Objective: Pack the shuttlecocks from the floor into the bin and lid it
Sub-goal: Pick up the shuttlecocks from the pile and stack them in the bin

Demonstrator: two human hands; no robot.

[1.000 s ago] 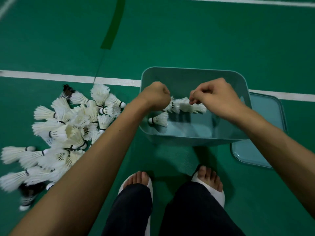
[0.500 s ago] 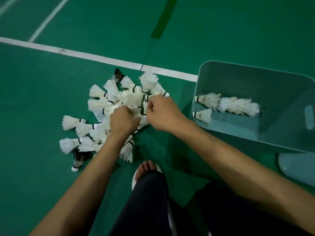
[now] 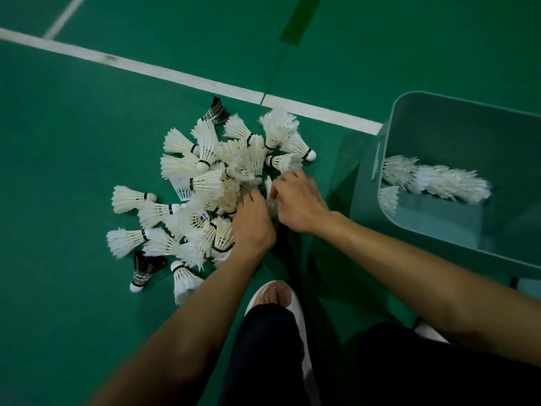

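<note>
1. The pile of shuttlecocks [image 3: 205,197] lies on the green floor [image 3: 73,142], just on the near side of the white court line [image 3: 175,77]. By the look of it, most of the stock is not yet packed.
2. Both hands are down at the pile's right-hand edge. The left hand [image 3: 253,224] has its fingers curled into the feathers; I cannot tell whether it grips anything.
3. The right hand [image 3: 300,202] has fingers and thumb curled on a white shuttlecock [image 3: 268,184] standing between the two hands.
4. The bin [image 3: 439,127] stands on the floor to the right of the pile, apart from it and without its lid. The right hand is the nearer to it.
5. A nested row [image 3: 439,181] already in the bin lies lengthwise, left to right. In my judgement the next lot must travel rightward and be laid along that axis.
</note>
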